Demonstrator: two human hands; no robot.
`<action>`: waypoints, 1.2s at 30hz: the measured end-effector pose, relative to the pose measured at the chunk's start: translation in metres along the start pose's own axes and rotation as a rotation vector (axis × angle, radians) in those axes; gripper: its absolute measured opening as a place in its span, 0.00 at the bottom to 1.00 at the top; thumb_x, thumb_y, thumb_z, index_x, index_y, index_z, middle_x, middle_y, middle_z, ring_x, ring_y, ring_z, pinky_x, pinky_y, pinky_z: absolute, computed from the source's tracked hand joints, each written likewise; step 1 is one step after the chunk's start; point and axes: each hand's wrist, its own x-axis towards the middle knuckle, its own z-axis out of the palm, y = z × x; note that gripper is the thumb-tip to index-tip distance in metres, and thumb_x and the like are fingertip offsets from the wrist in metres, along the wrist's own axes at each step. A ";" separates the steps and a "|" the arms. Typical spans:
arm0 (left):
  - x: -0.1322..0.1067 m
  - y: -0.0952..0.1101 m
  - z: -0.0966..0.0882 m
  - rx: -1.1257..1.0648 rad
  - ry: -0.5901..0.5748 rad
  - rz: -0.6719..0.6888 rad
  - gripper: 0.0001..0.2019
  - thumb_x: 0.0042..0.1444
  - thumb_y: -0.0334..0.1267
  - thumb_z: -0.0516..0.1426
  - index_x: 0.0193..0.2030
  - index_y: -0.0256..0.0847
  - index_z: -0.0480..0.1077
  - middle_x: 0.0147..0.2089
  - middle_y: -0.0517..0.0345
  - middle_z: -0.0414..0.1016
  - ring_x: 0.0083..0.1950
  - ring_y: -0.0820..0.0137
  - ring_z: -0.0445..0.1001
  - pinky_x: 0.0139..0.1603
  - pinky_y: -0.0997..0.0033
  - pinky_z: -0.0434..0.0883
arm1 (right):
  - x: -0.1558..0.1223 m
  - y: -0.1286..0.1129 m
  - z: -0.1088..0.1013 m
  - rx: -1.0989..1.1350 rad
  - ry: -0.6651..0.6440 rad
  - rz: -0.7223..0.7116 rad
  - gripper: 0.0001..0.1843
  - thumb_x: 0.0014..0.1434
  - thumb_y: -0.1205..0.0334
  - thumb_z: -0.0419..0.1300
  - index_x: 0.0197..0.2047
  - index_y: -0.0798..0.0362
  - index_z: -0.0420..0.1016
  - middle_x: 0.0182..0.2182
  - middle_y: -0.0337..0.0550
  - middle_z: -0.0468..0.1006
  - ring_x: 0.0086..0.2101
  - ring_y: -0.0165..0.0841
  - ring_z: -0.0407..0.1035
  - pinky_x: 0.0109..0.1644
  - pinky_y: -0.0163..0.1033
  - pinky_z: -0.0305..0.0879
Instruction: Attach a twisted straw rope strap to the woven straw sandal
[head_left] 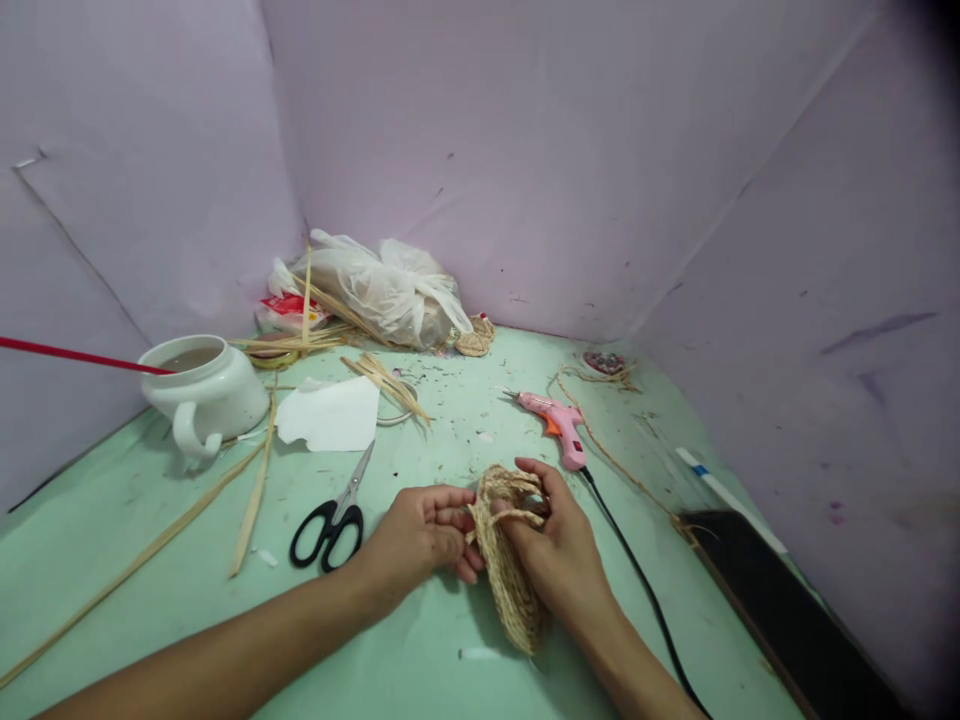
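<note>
Both my hands hold a woven straw piece made of braided rope, standing on edge on the green table. My left hand pinches its left side with curled fingers. My right hand wraps around its top right, fingers closed over the braid. A pink glue gun lies just beyond my right hand, its black cord running back past my right wrist. Black-handled scissors lie to the left of my left hand.
A white ceramic pot with a red stick stands at far left. White paper, straw strips, a plastic bag, loose cord and a black board lie around. Lilac walls enclose the table.
</note>
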 end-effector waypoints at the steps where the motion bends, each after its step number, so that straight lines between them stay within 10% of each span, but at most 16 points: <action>1: 0.000 0.000 0.001 0.015 -0.005 -0.008 0.18 0.32 0.26 0.57 0.36 0.31 0.69 0.23 0.59 0.73 0.23 0.72 0.72 0.22 0.75 0.70 | 0.000 0.000 0.001 -0.013 0.005 -0.005 0.22 0.50 0.63 0.57 0.50 0.53 0.64 0.39 0.47 0.75 0.39 0.40 0.71 0.42 0.44 0.67; 17: -0.003 -0.004 0.005 0.552 0.168 -0.056 0.02 0.40 0.31 0.54 0.21 0.36 0.66 0.13 0.69 0.59 0.12 0.81 0.54 0.13 0.80 0.52 | -0.009 0.007 0.011 -0.093 0.036 -0.127 0.16 0.58 0.56 0.51 0.49 0.52 0.61 0.42 0.48 0.68 0.42 0.39 0.65 0.46 0.48 0.62; 27: -0.007 -0.008 0.004 0.760 0.299 0.448 0.08 0.43 0.26 0.52 0.17 0.37 0.66 0.37 0.53 0.74 0.36 0.69 0.72 0.36 0.73 0.67 | -0.011 0.002 0.010 -0.164 0.034 -0.199 0.13 0.59 0.58 0.50 0.47 0.53 0.63 0.39 0.47 0.71 0.40 0.38 0.66 0.43 0.44 0.63; 36: 0.004 0.002 0.007 0.422 0.283 0.052 0.03 0.38 0.28 0.53 0.17 0.36 0.62 0.19 0.61 0.67 0.17 0.76 0.65 0.19 0.76 0.63 | -0.005 0.003 0.010 -0.220 0.050 -0.230 0.11 0.59 0.62 0.49 0.44 0.54 0.66 0.37 0.47 0.73 0.39 0.39 0.66 0.42 0.45 0.63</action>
